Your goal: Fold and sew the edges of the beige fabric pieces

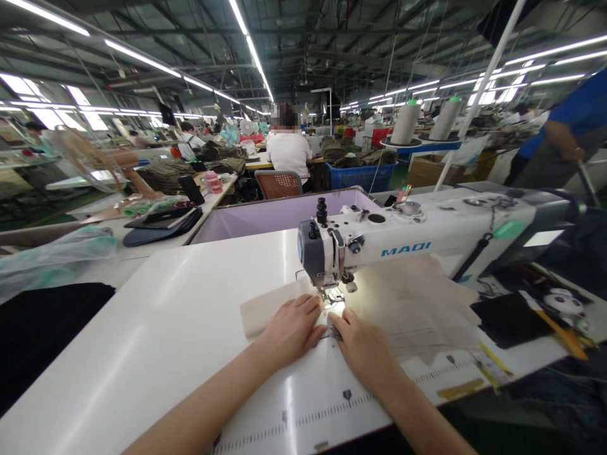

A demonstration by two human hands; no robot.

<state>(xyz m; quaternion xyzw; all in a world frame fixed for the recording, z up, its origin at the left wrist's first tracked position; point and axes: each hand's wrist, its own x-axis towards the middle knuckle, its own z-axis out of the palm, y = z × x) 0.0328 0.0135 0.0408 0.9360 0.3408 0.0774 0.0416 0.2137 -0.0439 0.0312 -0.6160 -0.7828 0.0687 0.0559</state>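
Observation:
A white sewing machine (403, 237) stands on the white table (156, 316), its lamp lighting the needle area. Beige fabric (265, 309) lies left of the needle, and more pale fabric (412, 303) spreads under the machine's arm to the right. My left hand (296, 325) rests flat on the fabric's edge just left of the presser foot, fingers spread a little. Close to the needle plate on the right, my right hand (358, 338) has its thumb and forefinger brought together; what lies between them is too small to make out.
Dark cloth (509, 316), an orange-handled tool (569, 338) and a panda-like figure (564, 303) lie at the right. Beyond the table is a lilac-lined bin (265, 218). A person in white (287, 151) sits ahead; another in blue (573, 120) stands at the right.

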